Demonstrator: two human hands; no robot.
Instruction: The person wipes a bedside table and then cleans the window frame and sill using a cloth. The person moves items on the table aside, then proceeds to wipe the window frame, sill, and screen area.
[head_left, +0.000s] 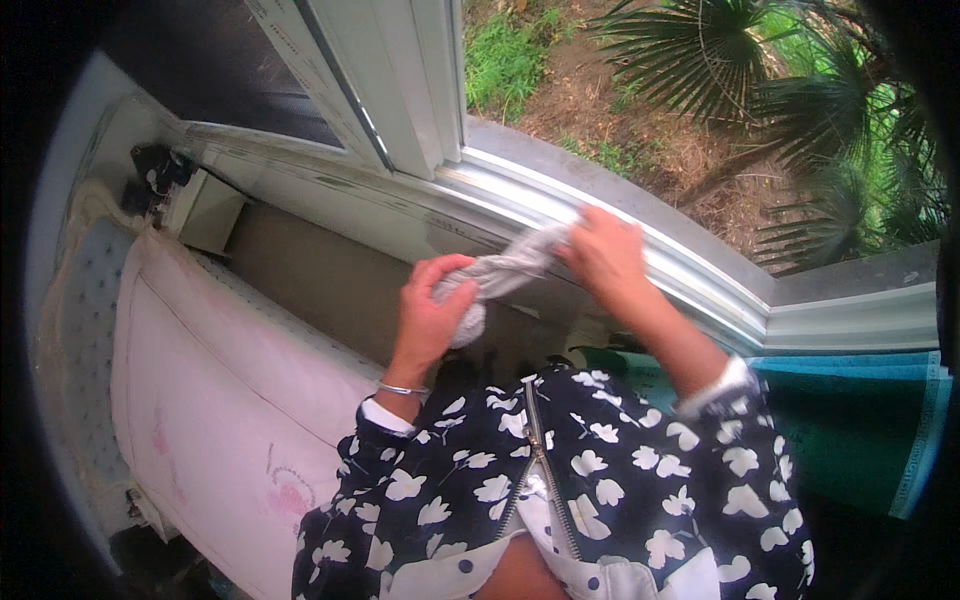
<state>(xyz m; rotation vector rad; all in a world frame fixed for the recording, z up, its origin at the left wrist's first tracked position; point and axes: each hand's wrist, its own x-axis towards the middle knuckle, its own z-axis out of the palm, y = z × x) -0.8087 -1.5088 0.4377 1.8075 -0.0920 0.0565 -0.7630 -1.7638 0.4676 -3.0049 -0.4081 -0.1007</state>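
Note:
A light grey cloth (517, 264) is stretched between my two hands, bunched and partly twisted along its length. My left hand (436, 300) grips its lower end, where a rumpled tail hangs below the fingers. At the other end my right hand (606, 244) is closed around the cloth, slightly blurred. That hand is over the inner edge of the white window sill track (525, 193). The left hand is lower, above the floor between the window wall and the bed.
A bed with a pink sheet (225, 405) lies to the left. A small white cabinet (204, 214) stands in the far corner. The window is open beside a white frame post (390, 82); palm leaves (697, 60) show outside. A green-blue curtain (847, 427) hangs at right.

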